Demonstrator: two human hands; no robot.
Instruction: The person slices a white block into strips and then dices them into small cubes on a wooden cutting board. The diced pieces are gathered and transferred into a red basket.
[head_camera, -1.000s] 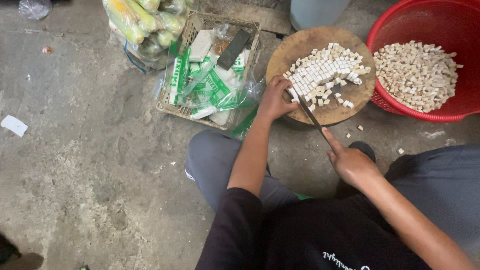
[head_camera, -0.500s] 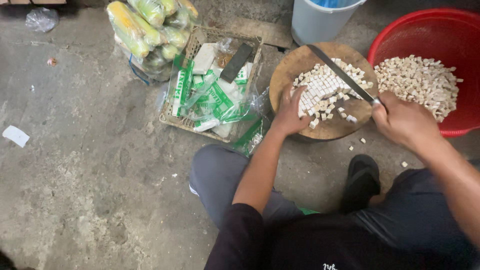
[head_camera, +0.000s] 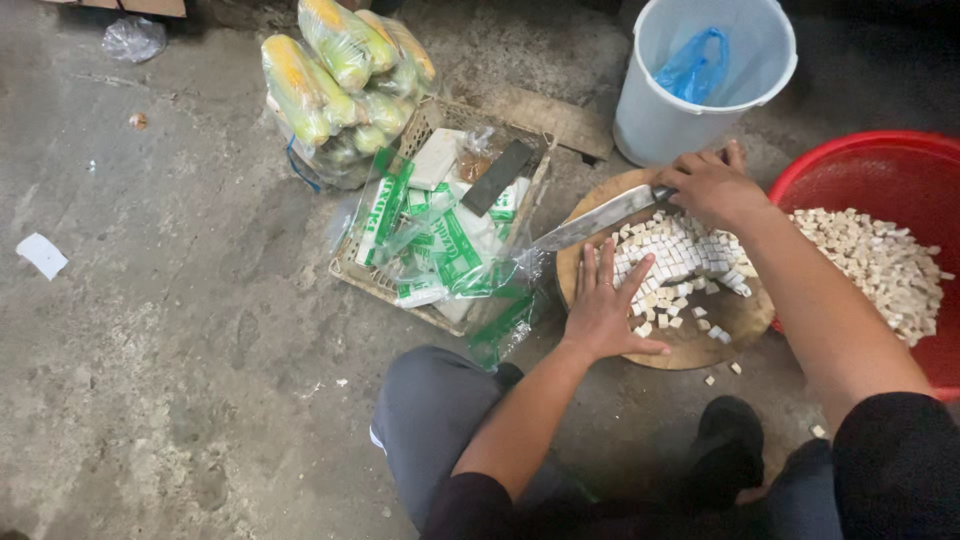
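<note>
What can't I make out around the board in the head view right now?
- Knife handle: hidden inside the right hand.
- Red basin: cut off by the right edge.
- Bucket bottom: covered by a blue bag.
- Board under the left hand: hidden.

Knife (head_camera: 597, 219): long steel blade, lying low and nearly flat across the far-left edge of the round wooden chopping board (head_camera: 700, 345), tip pointing left. White cubes (head_camera: 678, 262): small, diced, heaped mid-board; several strays at the near edge.
</note>
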